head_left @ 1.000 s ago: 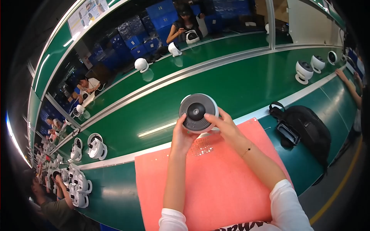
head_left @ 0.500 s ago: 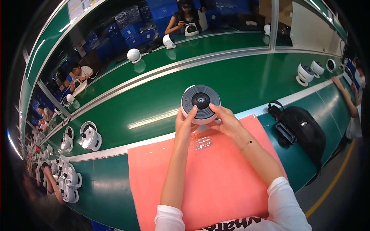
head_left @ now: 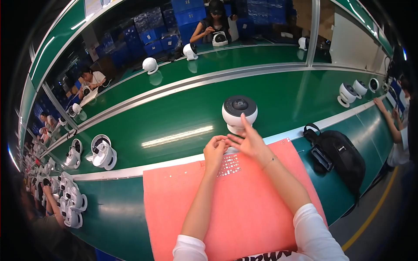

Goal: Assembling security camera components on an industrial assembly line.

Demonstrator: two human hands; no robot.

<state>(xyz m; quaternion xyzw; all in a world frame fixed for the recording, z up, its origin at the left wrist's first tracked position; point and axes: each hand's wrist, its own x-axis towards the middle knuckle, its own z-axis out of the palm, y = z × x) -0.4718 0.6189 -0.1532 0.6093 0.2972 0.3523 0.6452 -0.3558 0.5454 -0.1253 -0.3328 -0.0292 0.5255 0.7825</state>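
Observation:
A round white camera [head_left: 239, 116] with a dark ringed face and a central lens stands upright on its white base, on the green work surface just beyond the pink mat [head_left: 187, 204]. My right hand [head_left: 251, 141] is spread in front of it, the index finger pointing up and overlapping its lower right side; whether it touches is unclear. To its left, my left hand [head_left: 214, 152] is closed, fingers bent and tips together near the right fingers. Anything inside them is hidden. Small silvery pieces [head_left: 229, 165], perhaps screws, lie in rows on the mat below my hands.
Two open white housings [head_left: 103, 153] stand at left, with several more stacked near a co-worker's arm [head_left: 52, 200]. A black bag [head_left: 342, 152] lies right of the mat. Finished-looking white cameras [head_left: 347, 94] stand far right. A metal rail [head_left: 191, 81] crosses behind; people work beyond it.
Both hands have let go of the camera, which now stands on the green surface slightly farther right. My hands have drawn closer together, below it.

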